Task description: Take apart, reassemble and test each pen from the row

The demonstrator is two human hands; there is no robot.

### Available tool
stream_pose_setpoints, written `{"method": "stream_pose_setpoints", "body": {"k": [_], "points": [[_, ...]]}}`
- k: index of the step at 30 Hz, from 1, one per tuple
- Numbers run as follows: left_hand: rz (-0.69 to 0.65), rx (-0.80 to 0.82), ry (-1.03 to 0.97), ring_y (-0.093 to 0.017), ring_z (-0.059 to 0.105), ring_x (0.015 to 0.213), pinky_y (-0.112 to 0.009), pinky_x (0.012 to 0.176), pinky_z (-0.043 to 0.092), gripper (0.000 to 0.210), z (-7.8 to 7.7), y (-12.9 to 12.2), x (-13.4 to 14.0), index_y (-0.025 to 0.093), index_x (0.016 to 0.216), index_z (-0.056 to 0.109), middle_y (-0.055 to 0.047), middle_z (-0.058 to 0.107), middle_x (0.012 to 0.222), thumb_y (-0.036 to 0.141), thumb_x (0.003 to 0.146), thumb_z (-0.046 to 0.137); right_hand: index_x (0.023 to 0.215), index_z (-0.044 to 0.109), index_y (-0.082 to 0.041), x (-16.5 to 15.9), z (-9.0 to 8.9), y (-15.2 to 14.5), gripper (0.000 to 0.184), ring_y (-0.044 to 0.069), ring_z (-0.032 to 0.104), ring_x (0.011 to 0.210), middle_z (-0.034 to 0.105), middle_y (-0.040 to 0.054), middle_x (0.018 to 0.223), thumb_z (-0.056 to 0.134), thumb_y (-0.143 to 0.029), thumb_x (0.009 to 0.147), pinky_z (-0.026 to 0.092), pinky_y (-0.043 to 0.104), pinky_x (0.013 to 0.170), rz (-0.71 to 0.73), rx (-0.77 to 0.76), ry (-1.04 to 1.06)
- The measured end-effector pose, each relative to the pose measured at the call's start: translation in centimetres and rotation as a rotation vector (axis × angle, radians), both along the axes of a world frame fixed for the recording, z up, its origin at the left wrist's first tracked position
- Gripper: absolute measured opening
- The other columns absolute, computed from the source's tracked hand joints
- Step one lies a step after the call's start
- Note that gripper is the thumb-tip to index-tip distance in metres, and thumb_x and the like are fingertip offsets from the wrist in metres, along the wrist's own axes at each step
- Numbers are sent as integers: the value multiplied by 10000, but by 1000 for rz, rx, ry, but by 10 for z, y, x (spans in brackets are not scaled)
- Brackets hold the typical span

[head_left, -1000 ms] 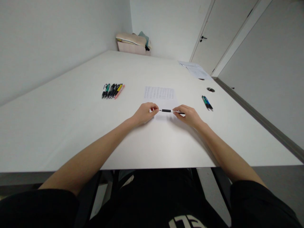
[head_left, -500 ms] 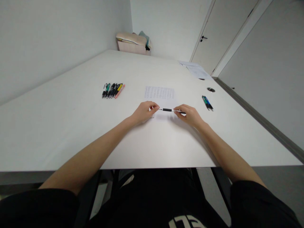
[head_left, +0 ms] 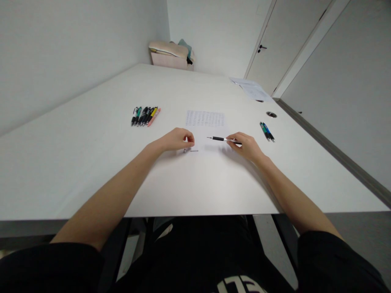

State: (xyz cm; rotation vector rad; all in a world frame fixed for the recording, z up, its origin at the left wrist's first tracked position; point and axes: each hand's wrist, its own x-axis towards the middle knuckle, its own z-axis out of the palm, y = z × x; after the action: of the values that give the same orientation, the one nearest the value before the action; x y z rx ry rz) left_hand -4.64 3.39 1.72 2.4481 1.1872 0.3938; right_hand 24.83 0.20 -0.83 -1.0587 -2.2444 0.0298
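The right hand (head_left: 246,145) pinches a slim black-gripped pen (head_left: 220,139) by its rear; light, rigid, slippery. The left hand (head_left: 177,140) is curled shut, contents unclear.

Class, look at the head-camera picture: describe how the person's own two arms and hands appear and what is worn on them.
Both forearms are bare to past the elbow. The left hand and right hand show no gloves, rings or watch. Dark black sleeves cover the upper arms at the bottom edge.

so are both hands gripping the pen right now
No, only the right hand holds the pen; the left hand is apart from it, beside the sheet of paper.
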Motion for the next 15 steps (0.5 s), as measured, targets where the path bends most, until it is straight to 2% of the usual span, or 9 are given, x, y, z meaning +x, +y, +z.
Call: {"method": "stream_pose_setpoints", "body": {"k": [7, 15], "points": [[-105, -69, 61, -136, 580, 661, -223, 581, 398, 114, -9, 5, -5, 211, 711, 668, 0, 664, 718, 280, 661, 592, 920, 609, -210, 2, -2, 2, 140, 149, 640, 750, 666, 45, 866, 512, -275, 843, 521, 276, 691, -9, 11, 6], [-99, -134, 136, -136, 583, 745, -222, 655, 404, 222, -10, 3, -2, 197, 819, 684, -15, 669, 822, 331, 681, 574, 914, 616, -205, 2, -4, 3, 150, 143, 641, 732, 669, 46, 869, 511, -285, 841, 517, 263, 682, -26, 2, 8]]}}
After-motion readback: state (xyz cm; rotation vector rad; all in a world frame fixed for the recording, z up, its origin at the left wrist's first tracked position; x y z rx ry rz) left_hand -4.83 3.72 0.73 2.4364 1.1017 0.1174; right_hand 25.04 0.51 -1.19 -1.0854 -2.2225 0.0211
